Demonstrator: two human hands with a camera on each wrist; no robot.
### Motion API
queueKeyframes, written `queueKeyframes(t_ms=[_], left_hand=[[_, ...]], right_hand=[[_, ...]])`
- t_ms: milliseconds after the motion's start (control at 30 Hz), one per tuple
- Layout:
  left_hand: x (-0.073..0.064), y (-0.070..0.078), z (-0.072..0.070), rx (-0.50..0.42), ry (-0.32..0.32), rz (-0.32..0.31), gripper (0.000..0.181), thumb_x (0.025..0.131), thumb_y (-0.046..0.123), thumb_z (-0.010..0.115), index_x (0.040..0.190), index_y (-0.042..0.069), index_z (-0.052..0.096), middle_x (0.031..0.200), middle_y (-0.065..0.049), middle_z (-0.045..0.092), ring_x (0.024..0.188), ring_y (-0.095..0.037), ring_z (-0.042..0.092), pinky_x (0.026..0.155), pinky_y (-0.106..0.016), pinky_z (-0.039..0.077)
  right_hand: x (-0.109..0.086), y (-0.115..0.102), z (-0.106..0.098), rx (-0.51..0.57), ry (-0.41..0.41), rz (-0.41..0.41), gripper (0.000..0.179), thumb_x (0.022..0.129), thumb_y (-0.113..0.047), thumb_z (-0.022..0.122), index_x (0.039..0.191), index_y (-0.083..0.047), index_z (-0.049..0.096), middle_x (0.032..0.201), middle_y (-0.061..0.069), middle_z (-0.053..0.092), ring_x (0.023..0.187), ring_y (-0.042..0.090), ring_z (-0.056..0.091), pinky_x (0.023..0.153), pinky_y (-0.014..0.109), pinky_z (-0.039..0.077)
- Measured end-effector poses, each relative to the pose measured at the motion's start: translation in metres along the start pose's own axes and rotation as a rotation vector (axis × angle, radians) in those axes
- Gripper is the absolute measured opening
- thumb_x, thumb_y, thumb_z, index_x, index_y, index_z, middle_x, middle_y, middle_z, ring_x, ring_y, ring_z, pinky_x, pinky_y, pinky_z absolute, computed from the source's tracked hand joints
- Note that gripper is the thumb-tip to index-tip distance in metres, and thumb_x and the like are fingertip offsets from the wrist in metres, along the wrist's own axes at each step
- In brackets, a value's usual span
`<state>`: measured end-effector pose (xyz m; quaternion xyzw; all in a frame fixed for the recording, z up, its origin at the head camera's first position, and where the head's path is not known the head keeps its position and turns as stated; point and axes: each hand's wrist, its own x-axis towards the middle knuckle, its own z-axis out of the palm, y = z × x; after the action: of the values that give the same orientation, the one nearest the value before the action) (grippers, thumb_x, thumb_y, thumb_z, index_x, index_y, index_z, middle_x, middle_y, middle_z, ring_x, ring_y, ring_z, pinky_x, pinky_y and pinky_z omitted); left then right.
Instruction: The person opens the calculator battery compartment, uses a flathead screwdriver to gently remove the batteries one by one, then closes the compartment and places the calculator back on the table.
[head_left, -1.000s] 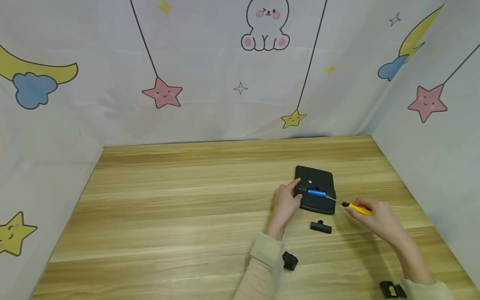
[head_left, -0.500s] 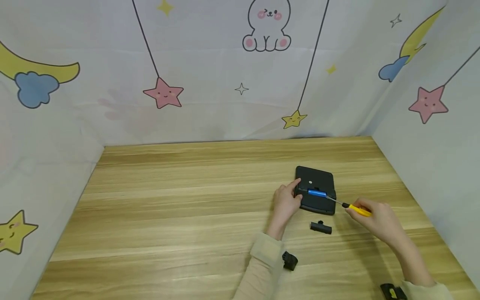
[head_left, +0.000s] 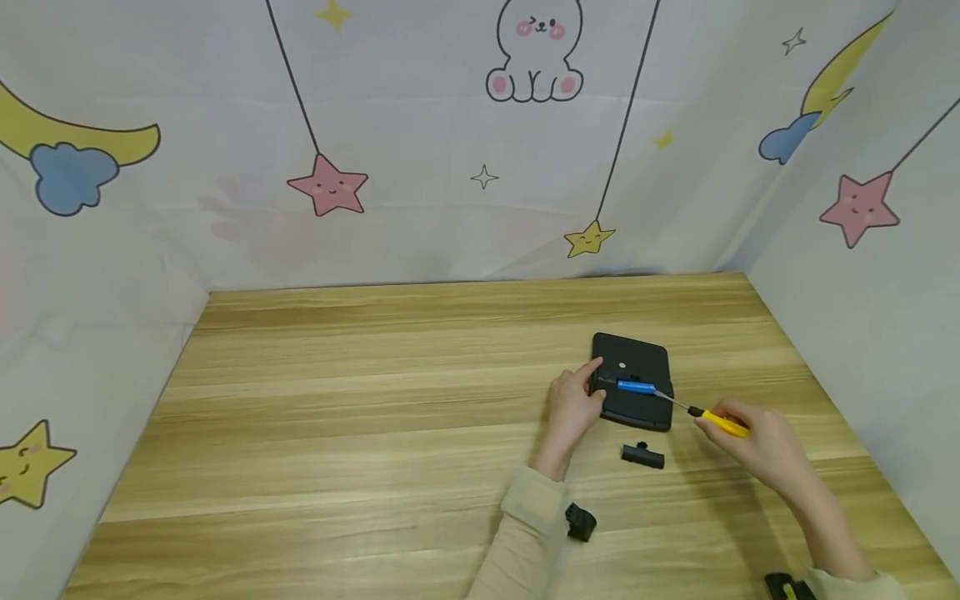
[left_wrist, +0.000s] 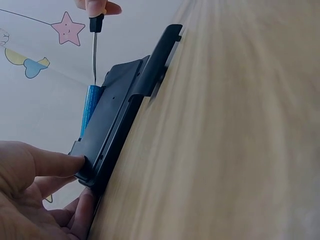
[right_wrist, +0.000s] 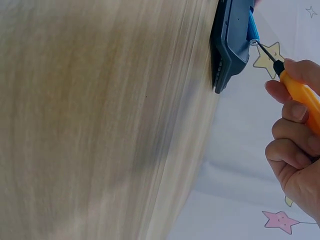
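A flat black device (head_left: 633,412) lies on the table with its battery compartment uppermost. My left hand (head_left: 572,410) grips its left edge, the thumb pressing on the casing in the left wrist view. A blue cylindrical battery (head_left: 636,387) sits across the compartment; its right end is tilted up out of the slot in the left wrist view (left_wrist: 90,110). My right hand (head_left: 761,437) holds a screwdriver (right_wrist: 299,94) by its yellow handle, the thin metal tip touching the battery's raised right end. Closer to me lies a black battery cover (head_left: 642,455), apart from the device.
A small black object (head_left: 581,522) is beside the left sleeve, and a black item with a yellow patch (head_left: 787,587) is by the right cuff. The wood-grain table (head_left: 337,417) meets a printed cloth backdrop (head_left: 420,225) at the back and sides.
The battery's right end has risen slightly from its slot, with the screwdriver tip against it. My right hand has shifted a little to the right; the left hand keeps its hold.
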<state>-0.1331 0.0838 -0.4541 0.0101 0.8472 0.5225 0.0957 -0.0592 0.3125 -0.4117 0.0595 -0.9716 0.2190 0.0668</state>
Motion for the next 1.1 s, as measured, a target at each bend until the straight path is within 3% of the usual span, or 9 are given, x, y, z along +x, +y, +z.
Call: queueKeyframes(t_ms=[233, 600, 833, 1100], left_hand=[[-0.0010, 0.0002, -0.0003, -0.006, 0.002, -0.002, 0.052, 0.086, 0.008, 0.067, 0.134, 0.024, 0.058, 0.073, 0.001, 0.040, 0.070, -0.014, 0.033, 0.062, -0.021, 0.022], [-0.0021, 0.0000, 0.0006, -0.009, 0.006, 0.017, 0.052, 0.084, 0.008, 0.067, 0.134, 0.022, 0.059, 0.073, 0.000, 0.042, 0.069, -0.014, 0.033, 0.061, -0.021, 0.022], [-0.0029, 0.0002, -0.0004, -0.024, 0.007, 0.012, 0.052, 0.085, 0.008, 0.067, 0.134, 0.023, 0.058, 0.073, 0.001, 0.040, 0.068, -0.013, 0.032, 0.060, -0.021, 0.022], [-0.0029, 0.0004, -0.0011, -0.025, -0.002, 0.002, 0.052, 0.086, 0.009, 0.066, 0.135, 0.023, 0.057, 0.074, 0.001, 0.039, 0.069, -0.014, 0.032, 0.060, -0.022, 0.023]], right_hand=[[-0.0013, 0.0008, -0.0010, 0.004, -0.013, 0.022, 0.014, 0.087, -0.028, 0.070, 0.081, -0.016, 0.067, 0.064, -0.003, 0.056, 0.052, 0.003, 0.038, 0.048, 0.022, 0.032], [-0.0052, 0.0020, -0.0084, 0.059, -0.086, 0.126, 0.022, 0.091, -0.037, 0.064, 0.086, -0.016, 0.067, 0.074, 0.002, 0.059, 0.061, 0.006, 0.042, 0.054, 0.024, 0.032], [-0.0072, -0.0019, -0.0072, 0.072, -0.099, 0.136, 0.022, 0.091, -0.034, 0.064, 0.089, -0.013, 0.064, 0.065, -0.001, 0.044, 0.056, 0.005, 0.035, 0.049, 0.024, 0.028], [-0.0072, -0.0014, -0.0054, 0.063, -0.092, 0.157, 0.026, 0.091, -0.034, 0.065, 0.094, -0.007, 0.064, 0.072, 0.002, 0.055, 0.060, 0.005, 0.040, 0.052, 0.023, 0.032]])
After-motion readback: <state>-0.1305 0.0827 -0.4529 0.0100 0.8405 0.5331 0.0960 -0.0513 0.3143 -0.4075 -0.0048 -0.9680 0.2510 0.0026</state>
